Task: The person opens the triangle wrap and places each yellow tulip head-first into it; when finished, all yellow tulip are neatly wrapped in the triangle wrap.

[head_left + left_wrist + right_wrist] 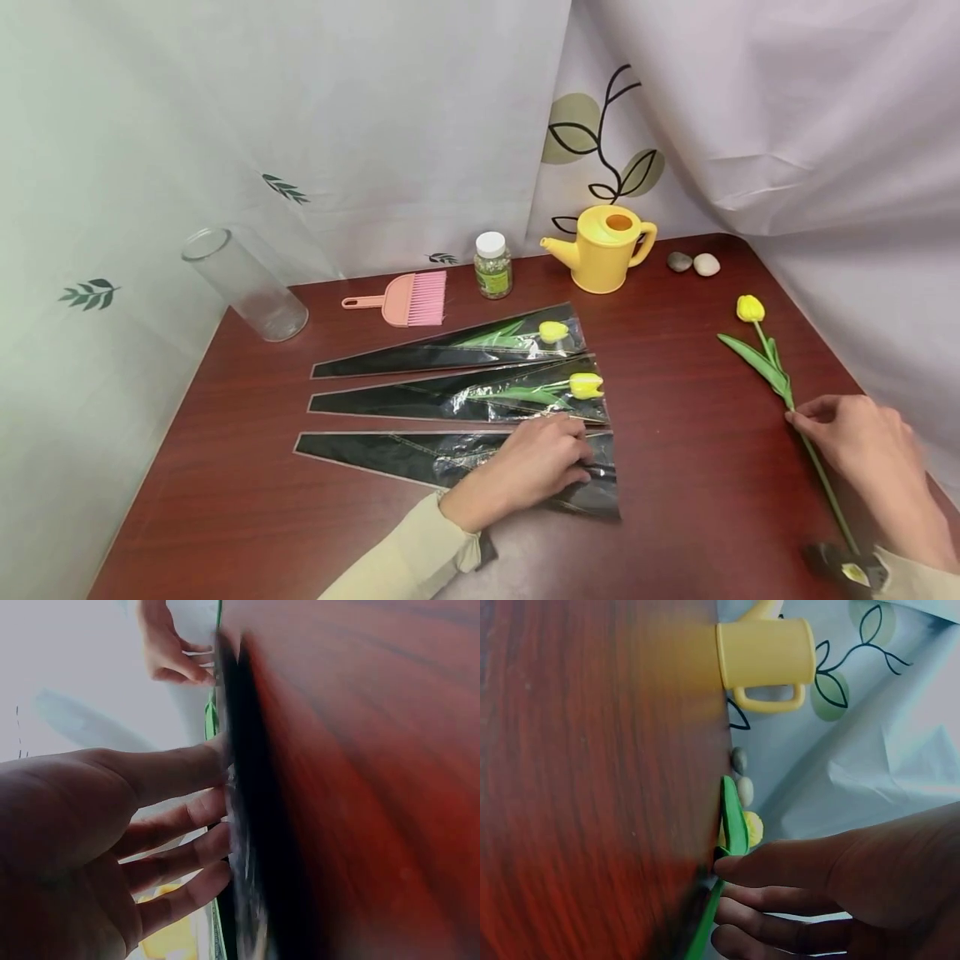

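Three black-and-clear cone sleeves lie side by side on the dark red table (675,433). The far sleeve (435,354) and the middle sleeve (450,400) each hold a yellow tulip. My left hand (577,454) rests flat on the wide end of the nearest sleeve (375,454), which looks empty. In the left wrist view its straight fingers (187,817) touch the sleeve (251,825). A loose yellow tulip (757,360) lies at the right. My right hand (806,417) touches its stem just below the leaves, fingertips (735,866) against the green leaf (735,817).
Along the back stand a clear glass cylinder (247,287), a pink hand brush (408,300), a small white-capped bottle (492,265), a yellow watering can (603,248) and two stones (693,263). Pale curtains hang behind the table and on both sides.
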Available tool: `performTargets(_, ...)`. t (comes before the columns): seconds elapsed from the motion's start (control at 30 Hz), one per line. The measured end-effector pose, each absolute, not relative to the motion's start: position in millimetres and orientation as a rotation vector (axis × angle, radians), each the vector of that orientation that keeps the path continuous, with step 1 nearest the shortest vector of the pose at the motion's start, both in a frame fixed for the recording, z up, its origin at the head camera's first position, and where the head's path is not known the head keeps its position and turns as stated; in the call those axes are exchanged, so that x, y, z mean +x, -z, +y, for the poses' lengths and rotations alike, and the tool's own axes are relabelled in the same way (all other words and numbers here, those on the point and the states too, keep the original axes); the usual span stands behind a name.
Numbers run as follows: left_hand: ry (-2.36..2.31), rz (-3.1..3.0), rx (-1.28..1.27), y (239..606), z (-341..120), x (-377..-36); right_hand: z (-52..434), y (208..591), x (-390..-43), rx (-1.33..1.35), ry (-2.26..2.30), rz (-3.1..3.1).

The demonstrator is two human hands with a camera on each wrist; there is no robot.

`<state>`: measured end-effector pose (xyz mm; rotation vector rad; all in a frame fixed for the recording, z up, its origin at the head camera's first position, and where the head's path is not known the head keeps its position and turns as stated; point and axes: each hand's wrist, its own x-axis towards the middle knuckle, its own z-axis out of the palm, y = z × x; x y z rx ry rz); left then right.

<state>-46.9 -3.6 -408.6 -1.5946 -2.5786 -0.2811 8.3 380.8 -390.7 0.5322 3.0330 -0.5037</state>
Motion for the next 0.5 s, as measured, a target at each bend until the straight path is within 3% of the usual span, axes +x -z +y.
performTargets(0.5, 0.35, -2.554, -1.523, 406.1, -4.4, -44.8, 379.2, 392.8, 9.5, 0.607, 0.59, 3.077)
